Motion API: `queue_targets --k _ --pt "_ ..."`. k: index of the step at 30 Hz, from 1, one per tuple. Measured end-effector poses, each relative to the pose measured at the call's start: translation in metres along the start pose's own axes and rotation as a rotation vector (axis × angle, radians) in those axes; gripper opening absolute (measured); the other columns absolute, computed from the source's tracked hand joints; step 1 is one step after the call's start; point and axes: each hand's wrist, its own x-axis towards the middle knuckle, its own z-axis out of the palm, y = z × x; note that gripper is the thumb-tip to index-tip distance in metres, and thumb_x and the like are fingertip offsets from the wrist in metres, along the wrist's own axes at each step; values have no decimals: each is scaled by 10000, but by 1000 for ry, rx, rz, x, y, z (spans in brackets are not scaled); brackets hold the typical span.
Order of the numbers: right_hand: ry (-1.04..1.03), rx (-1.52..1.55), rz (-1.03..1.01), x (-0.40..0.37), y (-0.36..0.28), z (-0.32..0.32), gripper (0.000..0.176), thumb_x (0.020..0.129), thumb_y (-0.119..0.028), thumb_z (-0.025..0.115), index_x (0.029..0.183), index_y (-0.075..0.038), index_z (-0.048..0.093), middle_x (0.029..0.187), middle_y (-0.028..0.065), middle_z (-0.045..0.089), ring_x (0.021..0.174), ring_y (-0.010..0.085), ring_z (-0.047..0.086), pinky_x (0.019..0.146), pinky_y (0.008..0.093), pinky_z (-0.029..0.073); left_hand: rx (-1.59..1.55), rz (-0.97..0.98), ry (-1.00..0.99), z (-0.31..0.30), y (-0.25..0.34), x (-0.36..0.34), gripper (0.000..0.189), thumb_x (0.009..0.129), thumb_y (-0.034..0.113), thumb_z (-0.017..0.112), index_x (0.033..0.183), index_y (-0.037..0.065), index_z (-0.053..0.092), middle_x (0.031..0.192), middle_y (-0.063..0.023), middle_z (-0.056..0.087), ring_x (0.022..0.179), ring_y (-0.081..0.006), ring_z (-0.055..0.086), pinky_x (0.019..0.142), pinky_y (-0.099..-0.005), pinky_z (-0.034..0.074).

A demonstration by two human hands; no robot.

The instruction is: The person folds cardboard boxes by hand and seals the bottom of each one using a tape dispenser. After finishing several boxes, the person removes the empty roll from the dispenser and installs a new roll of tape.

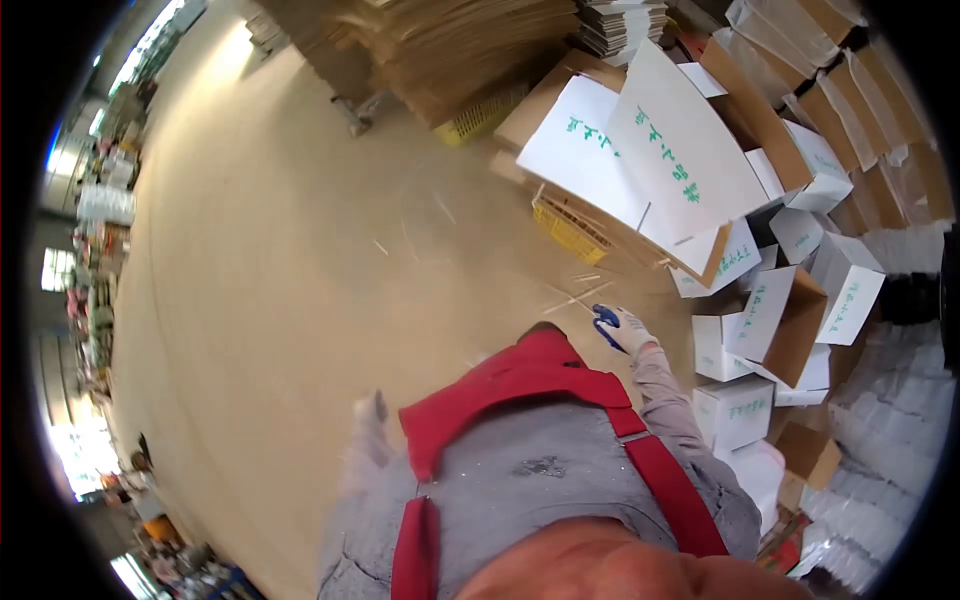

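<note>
My right hand (622,330), in a white and blue glove, hangs beside my red apron (520,375). Its fingers are loosely curved and apart, with nothing visible between them. Thin strips (577,298) lie on the floor just beyond it. At the other side of the apron is my left hand (372,408), blurred and pale; its fingers cannot be made out. Flat white cardboard sheets (672,150) with green writing lie in a pile, up and to the right of my right hand.
Open white boxes (765,320) crowd the right side. A yellow crate (570,235) sits below the sheets, near stacked brown cardboard (450,50). Clear plastic-wrapped goods (890,430) stand at the far right. Concrete floor (250,300) spreads to the left, with goods along the far wall.
</note>
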Motion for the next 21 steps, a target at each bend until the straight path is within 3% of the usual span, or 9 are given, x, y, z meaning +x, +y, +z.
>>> queue_targets --k 1,5,8,12,15,17,18,19,21 --pt "17 32 20 24 -7 -8 423 838 -346 578 1199 -125 568 1157 143 583 1061 294 555 911 350 432 -376 -70 -94 2 51 73 149 898 280 536 854 142 574 661 17 538 509 -122 499 434 -268 389" --pt "233 332 33 141 -15 -43 398 837 -287 604 1204 -140 563 1192 109 570 1078 289 542 908 355 434 -234 189 -132 92 321 202 223 863 241 619 1071 162 592 797 23 614 640 -101 572 514 -225 428" --pt "533 370 -107 269 -12 -68 389 828 -260 624 1190 -129 569 1177 103 574 1067 295 539 931 358 424 -230 255 -263 176 443 273 276 868 212 610 1132 135 585 890 4 638 752 -113 604 602 -241 461" --pt "615 252 -118 389 -46 -125 409 805 -225 634 1190 -113 555 1172 127 561 1121 301 490 970 382 390 -240 121 -425 293 538 301 283 864 170 605 1139 105 589 927 -7 641 762 -115 604 624 -244 467" --pt "641 251 -120 443 -48 -159 458 790 -205 626 1226 -118 515 1218 140 525 1159 318 454 994 409 360 193 216 -511 351 571 340 294 847 191 632 1125 97 606 920 4 639 771 -97 593 619 -248 466" --pt "789 82 -114 469 -40 -169 490 785 -204 622 1247 -113 488 1257 131 495 1196 334 416 1007 434 339 445 265 -470 398 537 479 267 847 193 632 1098 103 618 926 7 639 785 -90 592 610 -232 456" --pt "811 24 -95 480 -33 -175 511 786 -202 619 1265 -109 463 1282 133 469 1224 352 383 1025 445 316 534 286 -514 416 585 435 228 849 173 622 1059 86 631 901 -13 639 774 -94 595 611 -240 466" --pt "828 -5 -26 490 -31 -181 502 797 -231 609 1261 -104 469 1303 149 447 1243 358 364 1037 455 299 777 554 -476 438 618 420 240 845 199 618 1041 61 628 916 -53 650 797 -153 616 657 -288 490" --pt "854 -176 143 510 -21 -189 500 812 -273 589 1266 -105 468 1336 169 410 1265 379 332 1050 506 256 746 530 -460 506 642 444 265 835 210 626 1050 54 622 947 -71 651 820 -182 621 678 -309 491"
